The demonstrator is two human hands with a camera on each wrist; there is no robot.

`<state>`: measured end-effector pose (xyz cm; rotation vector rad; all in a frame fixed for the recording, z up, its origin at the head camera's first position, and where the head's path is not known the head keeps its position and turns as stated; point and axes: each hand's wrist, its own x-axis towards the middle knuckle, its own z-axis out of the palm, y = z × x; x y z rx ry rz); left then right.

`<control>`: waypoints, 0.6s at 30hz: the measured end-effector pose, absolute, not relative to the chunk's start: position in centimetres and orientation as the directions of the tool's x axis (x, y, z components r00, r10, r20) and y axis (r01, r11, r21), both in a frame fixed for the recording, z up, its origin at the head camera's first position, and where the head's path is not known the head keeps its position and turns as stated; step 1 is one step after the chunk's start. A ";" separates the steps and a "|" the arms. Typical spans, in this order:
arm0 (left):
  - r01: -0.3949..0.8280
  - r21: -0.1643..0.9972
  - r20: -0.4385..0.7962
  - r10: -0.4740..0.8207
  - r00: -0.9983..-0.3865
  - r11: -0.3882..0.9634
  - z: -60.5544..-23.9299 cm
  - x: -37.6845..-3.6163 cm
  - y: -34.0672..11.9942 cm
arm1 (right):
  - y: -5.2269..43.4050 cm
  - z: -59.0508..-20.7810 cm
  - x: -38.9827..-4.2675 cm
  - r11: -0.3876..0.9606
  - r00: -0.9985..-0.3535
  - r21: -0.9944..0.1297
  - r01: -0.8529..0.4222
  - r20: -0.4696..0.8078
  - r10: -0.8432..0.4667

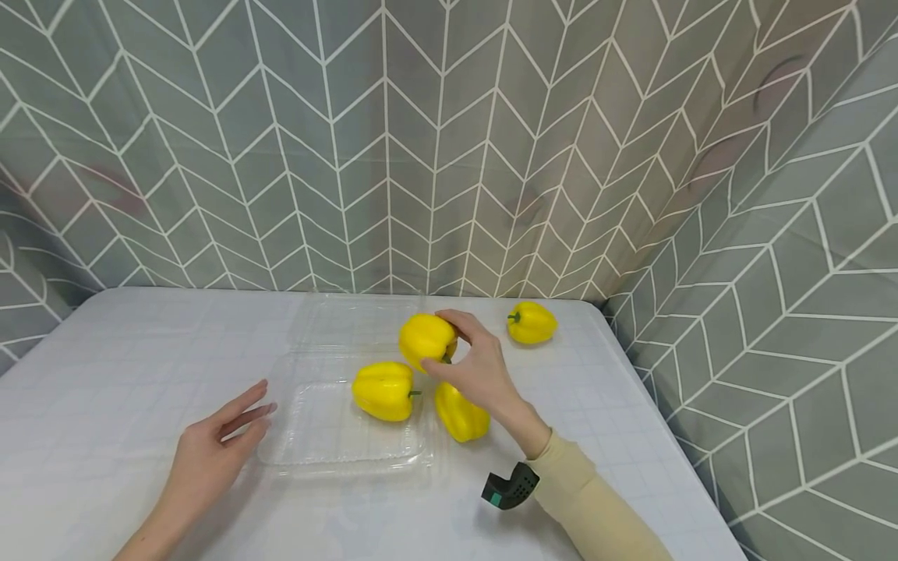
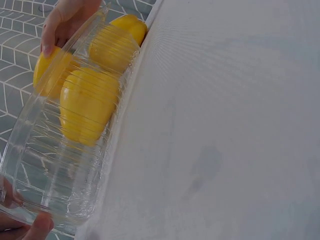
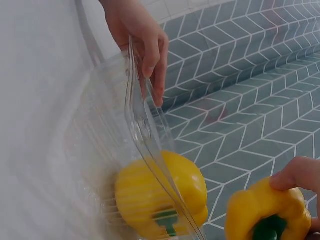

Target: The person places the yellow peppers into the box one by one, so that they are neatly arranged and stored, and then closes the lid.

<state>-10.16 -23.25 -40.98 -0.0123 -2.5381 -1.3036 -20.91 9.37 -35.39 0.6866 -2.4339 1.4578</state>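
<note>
Keeping the held yellow pepper (image 1: 424, 339) steady by the right edge of the clear container (image 1: 326, 421) matters most: the right hand (image 1: 480, 370) has its fingers curled round it, so a light, even squeeze should do. Clearance is needed from the inner pepper (image 1: 382, 391) and the outer pepper (image 1: 461, 415) beside the container; the left hand (image 1: 213, 444), fingers parted and relaxed at the left rim, could brace the thin plastic

Grey chevron backdrop (image 1: 414, 156), white table (image 1: 154, 351)
</note>
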 end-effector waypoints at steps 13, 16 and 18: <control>0.112 0.806 0.232 -0.138 -0.963 0.581 -40.9 -10.2 -23.3 | 7.9 -35.1 -20.0 0.339 -0.856 -0.800 -0.494 0.381 -0.348; 0.120 0.805 0.243 -0.137 -0.960 0.582 -41.0 -10.2 -23.2 | 7.3 -35.1 -19.9 0.328 -0.853 -0.805 -0.493 0.374 -0.364; 0.131 0.806 0.252 -0.135 -0.958 0.578 -41.1 -10.2 -23.2 | 6.9 -35.1 -19.7 0.326 -0.852 -0.808 -0.491 0.368 -0.373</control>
